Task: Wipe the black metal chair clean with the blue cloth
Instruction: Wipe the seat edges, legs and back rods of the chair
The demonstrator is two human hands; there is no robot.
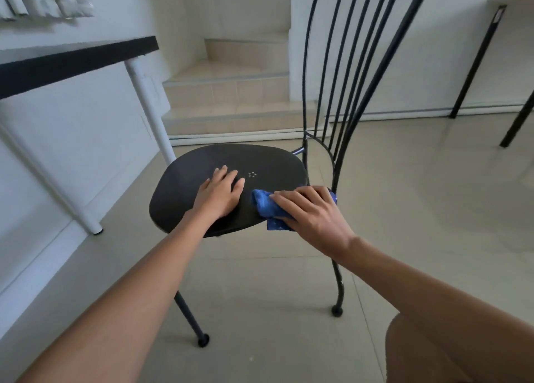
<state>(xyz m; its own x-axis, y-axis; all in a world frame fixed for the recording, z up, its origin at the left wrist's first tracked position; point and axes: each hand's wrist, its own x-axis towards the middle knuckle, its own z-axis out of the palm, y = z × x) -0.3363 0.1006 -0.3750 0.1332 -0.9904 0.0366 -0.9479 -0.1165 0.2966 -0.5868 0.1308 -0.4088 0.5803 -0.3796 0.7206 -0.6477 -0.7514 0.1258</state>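
The black metal chair (202, 163) stands on the tiled floor, its rounded seat facing me and its tall backrest of thin bars rising at the right. My left hand (221, 192) rests flat on the middle of the seat, fingers straight. My right hand (309, 212) presses the crumpled blue cloth (264, 205) onto the seat's right edge, close to the backrest post, fingers spread over the cloth. Part of the cloth is hidden under that hand.
A table (72, 60) with a black top and white legs stands at the left, close to the chair. Tiled steps (228, 94) rise behind the seat. Black table legs (476, 62) stand at the far right. My knee (450, 353) shows at the bottom right.
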